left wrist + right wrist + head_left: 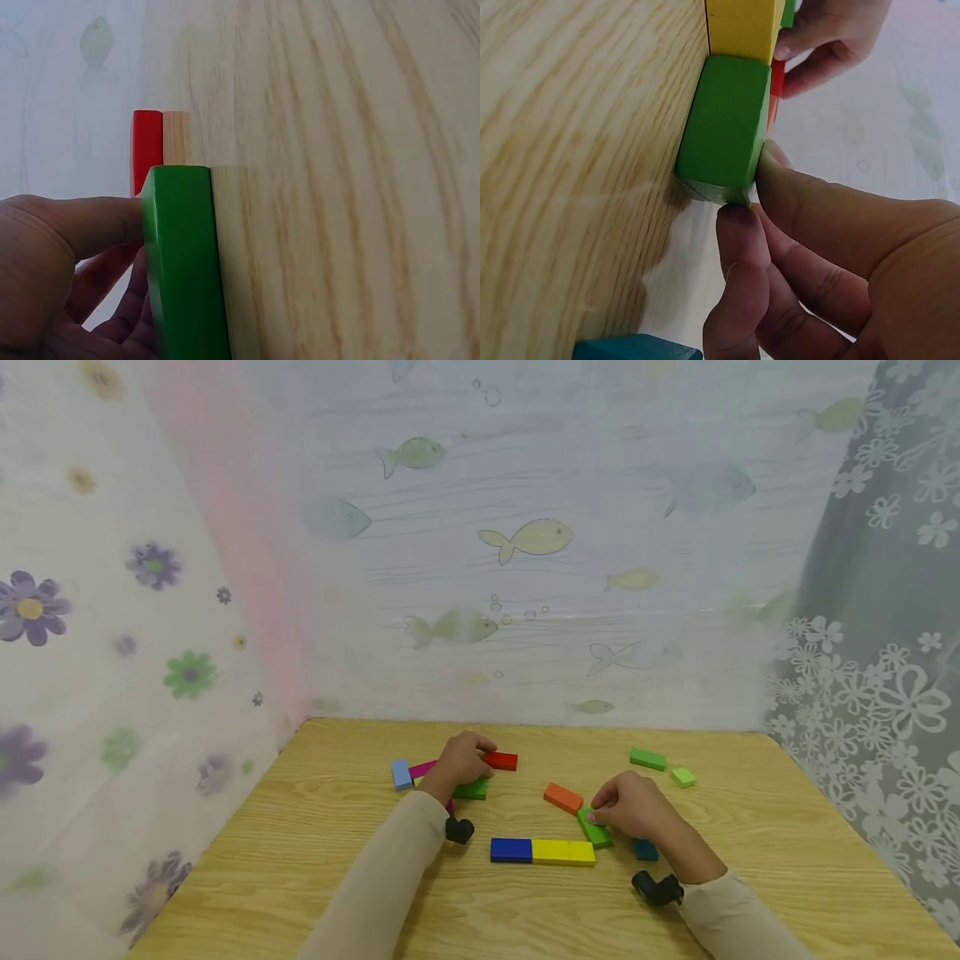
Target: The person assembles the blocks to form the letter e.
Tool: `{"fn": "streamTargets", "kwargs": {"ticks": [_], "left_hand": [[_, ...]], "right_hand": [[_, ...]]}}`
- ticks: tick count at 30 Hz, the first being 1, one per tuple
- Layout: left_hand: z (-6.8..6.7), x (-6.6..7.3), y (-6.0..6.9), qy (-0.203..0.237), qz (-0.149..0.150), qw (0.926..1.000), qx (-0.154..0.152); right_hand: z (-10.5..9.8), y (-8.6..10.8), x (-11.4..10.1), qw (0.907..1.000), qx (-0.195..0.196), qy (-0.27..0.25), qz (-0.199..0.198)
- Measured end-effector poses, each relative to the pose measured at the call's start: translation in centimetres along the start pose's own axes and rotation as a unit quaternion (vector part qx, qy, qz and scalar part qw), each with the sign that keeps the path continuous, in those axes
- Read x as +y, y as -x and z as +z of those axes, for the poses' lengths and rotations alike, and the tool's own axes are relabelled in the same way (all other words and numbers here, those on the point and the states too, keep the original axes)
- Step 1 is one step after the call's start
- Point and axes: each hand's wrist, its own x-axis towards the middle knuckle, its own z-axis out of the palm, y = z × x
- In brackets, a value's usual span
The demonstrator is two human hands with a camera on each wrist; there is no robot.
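Note:
On the left of the table, my left hand (460, 763) pinches the left end of a red block (506, 762) between thumb and fingers. A green block (471, 791) lies just in front of it; in the left wrist view this green block (185, 262) hides part of the hand and of the red block (146, 146). My right hand (639, 806) holds another green block (596, 831) by thumb and fingertips, seen close in the right wrist view as a green block (724, 124). An orange block (562, 797) lies beyond that block's far end.
Nearest me, a dark blue block (511, 851) and a yellow block (564, 853) lie end to end. A teal block (645, 849) sits under the right wrist. Light blue (401, 775) and magenta (423, 769) blocks lie at left; green (648, 759) and lime (683, 777) blocks at back right.

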Motion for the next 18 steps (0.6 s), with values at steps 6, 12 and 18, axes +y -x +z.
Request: {"fn": "streamTargets", "kwargs": {"ticks": [6, 12, 18], "left_hand": [[0.02, 0.36, 0.17, -0.012, 0.0, 0.9998, 0.014], [0.1, 0.59, 0.25, -0.028, 0.011, 0.9992, 0.027], [0.16, 0.97, 0.62, -0.011, 0.014, 0.9996, 0.022]], "right_hand": [[0.01, -0.01, 0.06, 1.0, -0.002, -0.004, 0.006], [0.05, 0.04, 0.11, 1.0, 0.0, -0.002, 0.0], [-0.15, 0.16, -0.06, 1.0, 0.003, -0.005, -0.005]]}}
